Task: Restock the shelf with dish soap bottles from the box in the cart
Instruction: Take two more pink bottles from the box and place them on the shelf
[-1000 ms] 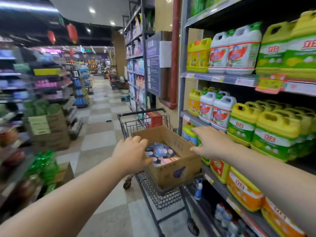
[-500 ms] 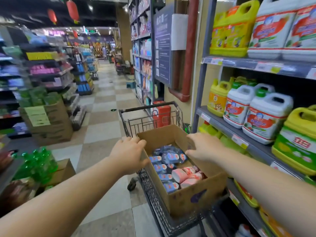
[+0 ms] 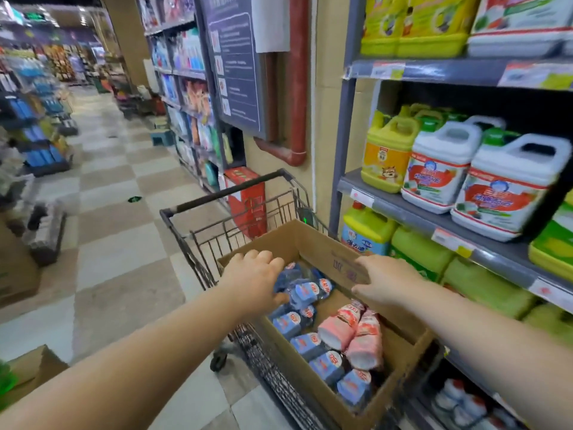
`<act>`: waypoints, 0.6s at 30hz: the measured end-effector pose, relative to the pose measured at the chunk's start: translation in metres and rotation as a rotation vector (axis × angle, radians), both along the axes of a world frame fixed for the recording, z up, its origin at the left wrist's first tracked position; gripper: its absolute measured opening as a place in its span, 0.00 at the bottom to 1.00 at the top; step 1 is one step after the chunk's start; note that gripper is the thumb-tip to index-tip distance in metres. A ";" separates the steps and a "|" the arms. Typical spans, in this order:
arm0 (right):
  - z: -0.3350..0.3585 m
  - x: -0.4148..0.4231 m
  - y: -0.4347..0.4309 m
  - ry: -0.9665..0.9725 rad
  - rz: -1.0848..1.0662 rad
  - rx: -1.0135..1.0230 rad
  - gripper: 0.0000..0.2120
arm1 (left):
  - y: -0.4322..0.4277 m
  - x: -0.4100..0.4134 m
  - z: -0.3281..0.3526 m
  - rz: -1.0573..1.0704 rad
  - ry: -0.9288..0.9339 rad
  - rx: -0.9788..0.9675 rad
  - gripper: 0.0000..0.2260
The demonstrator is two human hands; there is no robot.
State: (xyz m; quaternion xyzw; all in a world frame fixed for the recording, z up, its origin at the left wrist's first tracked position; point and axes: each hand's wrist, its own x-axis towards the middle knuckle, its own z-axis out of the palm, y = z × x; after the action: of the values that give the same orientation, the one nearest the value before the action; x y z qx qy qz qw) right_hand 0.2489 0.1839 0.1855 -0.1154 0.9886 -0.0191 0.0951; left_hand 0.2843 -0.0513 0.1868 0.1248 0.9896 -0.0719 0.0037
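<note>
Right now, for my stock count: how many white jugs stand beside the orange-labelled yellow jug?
3 white jugs: one beside the yellow jug, one right of it, a third's handle behind both; more may be hidden.
</note>
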 end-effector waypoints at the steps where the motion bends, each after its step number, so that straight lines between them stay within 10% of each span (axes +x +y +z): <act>1: -0.005 -0.005 -0.007 -0.012 -0.033 0.000 0.30 | -0.008 -0.012 -0.003 -0.030 -0.011 -0.005 0.25; 18: -0.106 -0.078 0.025 -0.269 -0.504 -0.017 0.26 | 0.033 -0.175 -0.089 -0.416 -0.282 -0.023 0.29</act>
State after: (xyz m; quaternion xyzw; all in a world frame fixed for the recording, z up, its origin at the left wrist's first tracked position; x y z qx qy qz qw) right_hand 0.1710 0.2091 0.0791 0.1366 0.9645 -0.0653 0.2165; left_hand 0.1088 -0.0181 0.0973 0.3346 0.9314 -0.0643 0.1283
